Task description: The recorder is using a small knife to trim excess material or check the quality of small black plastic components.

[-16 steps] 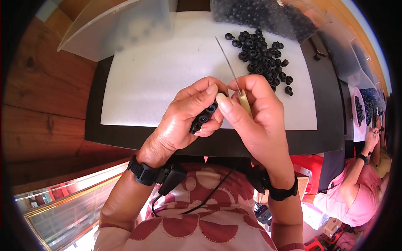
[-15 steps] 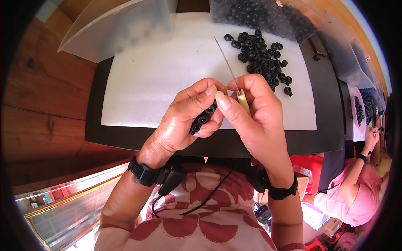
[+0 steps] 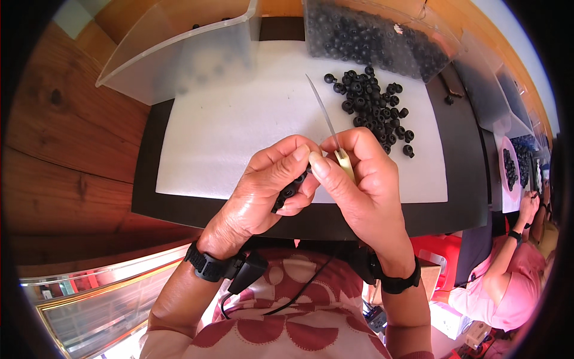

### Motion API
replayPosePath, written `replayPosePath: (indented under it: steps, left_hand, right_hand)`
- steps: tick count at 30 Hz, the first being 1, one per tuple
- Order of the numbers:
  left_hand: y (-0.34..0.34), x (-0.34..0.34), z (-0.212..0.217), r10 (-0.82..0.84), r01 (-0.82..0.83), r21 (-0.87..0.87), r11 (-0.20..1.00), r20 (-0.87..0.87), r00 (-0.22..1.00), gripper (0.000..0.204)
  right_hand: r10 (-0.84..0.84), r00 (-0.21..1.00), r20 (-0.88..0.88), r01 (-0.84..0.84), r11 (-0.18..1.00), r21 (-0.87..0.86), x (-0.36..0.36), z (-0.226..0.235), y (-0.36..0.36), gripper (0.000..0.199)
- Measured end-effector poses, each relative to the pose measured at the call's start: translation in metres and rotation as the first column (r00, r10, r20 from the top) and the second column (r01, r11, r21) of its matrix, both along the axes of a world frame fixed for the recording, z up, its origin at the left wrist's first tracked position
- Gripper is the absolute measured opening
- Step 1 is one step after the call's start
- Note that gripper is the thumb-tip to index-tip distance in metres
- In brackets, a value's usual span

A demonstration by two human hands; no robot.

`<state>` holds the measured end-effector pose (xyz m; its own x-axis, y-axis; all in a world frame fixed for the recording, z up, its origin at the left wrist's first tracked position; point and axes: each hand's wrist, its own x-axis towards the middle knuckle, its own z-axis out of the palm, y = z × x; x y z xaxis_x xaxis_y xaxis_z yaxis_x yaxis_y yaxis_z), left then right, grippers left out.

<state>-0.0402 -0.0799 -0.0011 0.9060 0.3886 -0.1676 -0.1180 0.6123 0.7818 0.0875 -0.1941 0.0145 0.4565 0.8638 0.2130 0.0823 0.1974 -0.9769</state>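
Several small round black parts, rubbery in look, [image 3: 289, 190] are tucked in the curled fingers of my left hand [image 3: 266, 182]. My right hand [image 3: 373, 188] is closed round the pale handle of a thin-bladed knife [image 3: 343, 163], its blade pointing up and away over the white sheet. The thumbs and fingertips of both hands meet; whatever sits between them is mostly hidden. Beyond my right hand lies a loose pile of the same black parts [image 3: 375, 107] on the white foam sheet [image 3: 209, 131].
A clear bin [image 3: 173, 60] stands at the back left, with few dark parts visible. Another clear bin [image 3: 382, 42] full of black parts is at the back right. The dark table edge [image 3: 167, 206] runs before me. At far right a co-worker's hand [image 3: 528, 206] works near a pink tray [image 3: 506, 146].
The whole view has shifted, so the table and bins sit lower in the picture. Both hands stay together with the knife and black parts, their grip nearly the same.
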Motion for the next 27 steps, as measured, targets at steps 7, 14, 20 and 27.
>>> replayPosePath:
  steps: [7, 14, 20, 27]
  left_hand:
    - [0.005, -0.001, 0.000, -0.017, 0.022, -0.110, 0.994, 0.046, 0.999, 0.034]
    - [0.011, 0.000, -0.015, 0.031, -0.025, -0.090, 0.996, 0.070, 0.997, 0.029]
    - [0.011, 0.002, -0.017, 0.072, -0.070, -0.041, 0.997, 0.057, 0.996, 0.042]
    - [0.011, 0.000, -0.020, 0.086, -0.083, -0.045, 0.996, 0.071, 0.994, 0.042]
  right_hand:
    - [-0.016, 0.983, 0.185, 0.023, 0.999, -0.031, 0.001, 0.003, -0.006, 0.019]
    - [-0.054, 0.881, 0.471, 0.104, 0.991, -0.080, -0.010, -0.003, -0.021, 0.021]
    - [-0.082, 0.830, 0.552, 0.145, 0.987, -0.072, -0.011, -0.016, -0.019, 0.022]
    - [-0.114, 0.810, 0.576, 0.159, 0.987, -0.028, -0.011, -0.021, -0.016, 0.022]
